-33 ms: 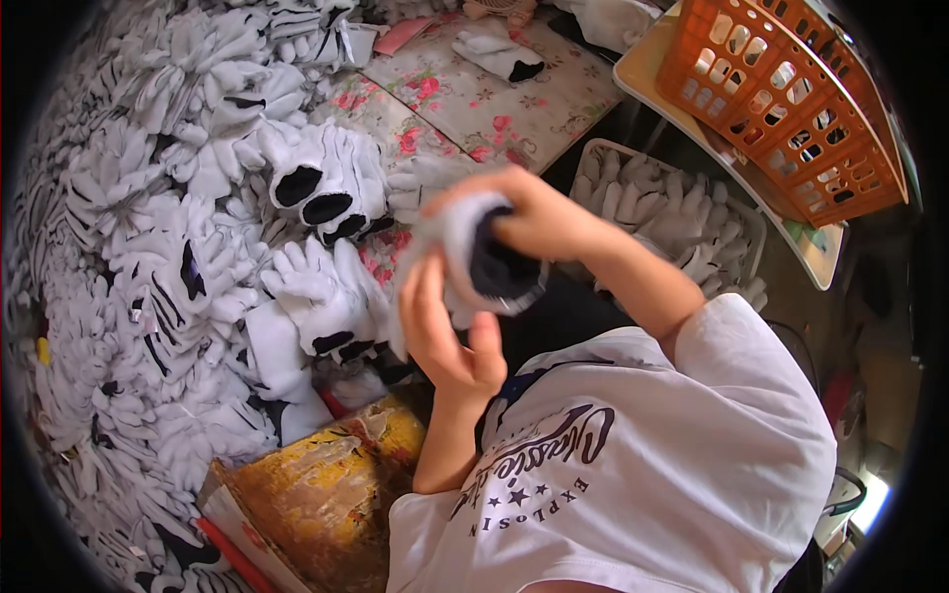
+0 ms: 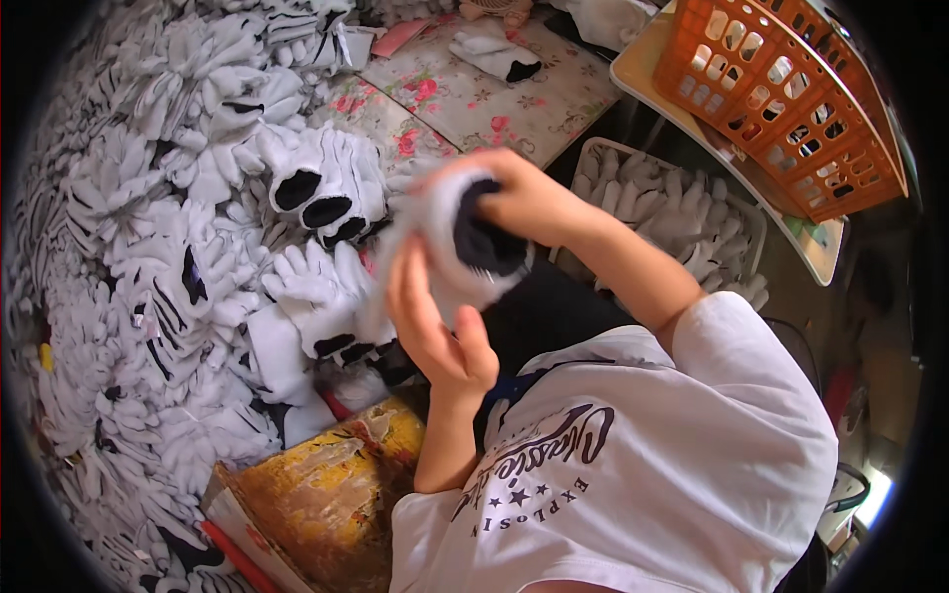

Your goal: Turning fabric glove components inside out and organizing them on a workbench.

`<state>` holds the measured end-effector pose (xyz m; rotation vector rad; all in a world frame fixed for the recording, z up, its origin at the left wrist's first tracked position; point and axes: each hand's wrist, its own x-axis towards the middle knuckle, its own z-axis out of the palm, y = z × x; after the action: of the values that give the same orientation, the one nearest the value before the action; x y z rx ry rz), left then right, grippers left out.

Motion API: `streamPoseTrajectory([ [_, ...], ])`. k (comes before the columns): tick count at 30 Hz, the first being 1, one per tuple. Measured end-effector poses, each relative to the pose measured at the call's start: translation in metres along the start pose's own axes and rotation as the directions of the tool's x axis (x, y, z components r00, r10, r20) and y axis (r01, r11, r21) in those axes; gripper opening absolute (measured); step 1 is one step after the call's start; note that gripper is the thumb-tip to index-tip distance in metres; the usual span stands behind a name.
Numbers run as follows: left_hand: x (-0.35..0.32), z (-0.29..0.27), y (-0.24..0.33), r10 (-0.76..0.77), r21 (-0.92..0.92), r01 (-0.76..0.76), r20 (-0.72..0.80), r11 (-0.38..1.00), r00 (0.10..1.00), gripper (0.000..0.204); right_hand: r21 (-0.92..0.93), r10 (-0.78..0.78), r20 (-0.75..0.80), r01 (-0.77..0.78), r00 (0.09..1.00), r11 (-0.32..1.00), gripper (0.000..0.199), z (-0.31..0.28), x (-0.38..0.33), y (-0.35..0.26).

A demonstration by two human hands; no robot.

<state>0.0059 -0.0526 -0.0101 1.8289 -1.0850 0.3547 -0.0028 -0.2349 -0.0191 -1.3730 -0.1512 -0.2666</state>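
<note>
A fuzzy white glove (image 2: 486, 242) with a black lining is held up in front of my body, its cuff opening facing toward me and to the right; motion blurs its outline. My right hand (image 2: 514, 193) grips the far rim of the cuff, partly over the black inside. Against the near left side of the glove rest the outstretched fingers of my left hand (image 2: 435, 331), the thumb standing apart. Close by on the left, a stack of similar gloves (image 2: 331, 183) shows black cuff openings, with more white gloves (image 2: 321, 292) lying just nearer.
A large heap of white gloves (image 2: 188, 267) fills the left. Beyond lies a flower-patterned surface (image 2: 474, 104) with a single glove (image 2: 494, 56). At right stand a glove-filled bin (image 2: 682, 208) and an orange basket (image 2: 781, 99). A worn yellow box (image 2: 316, 484) sits nearer.
Both hands and the glove have shifted slightly left and away from my body. The cuff opening has moved with them; my right hand keeps its grip.
</note>
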Motion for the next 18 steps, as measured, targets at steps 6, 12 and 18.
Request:
streamPoseTrajectory([
  [6,0.053,0.010,-0.041,0.126,0.335,-0.078,-0.125,0.939,0.984,0.047,0.622,0.238,-0.336,0.025,0.911,0.783,0.025,-0.004,0.047,0.031],
  [12,0.040,0.113,-0.159,-0.124,0.362,0.086,0.081,0.928,0.989,0.060,0.476,0.554,-0.599,-0.299,0.578,0.827,0.034,-0.041,0.036,0.213],
  [18,0.056,0.150,-0.152,-0.367,0.404,0.244,0.263,0.882,0.892,0.069,0.828,0.559,-0.391,0.014,0.731,0.561,0.033,-0.037,0.015,0.178],
])
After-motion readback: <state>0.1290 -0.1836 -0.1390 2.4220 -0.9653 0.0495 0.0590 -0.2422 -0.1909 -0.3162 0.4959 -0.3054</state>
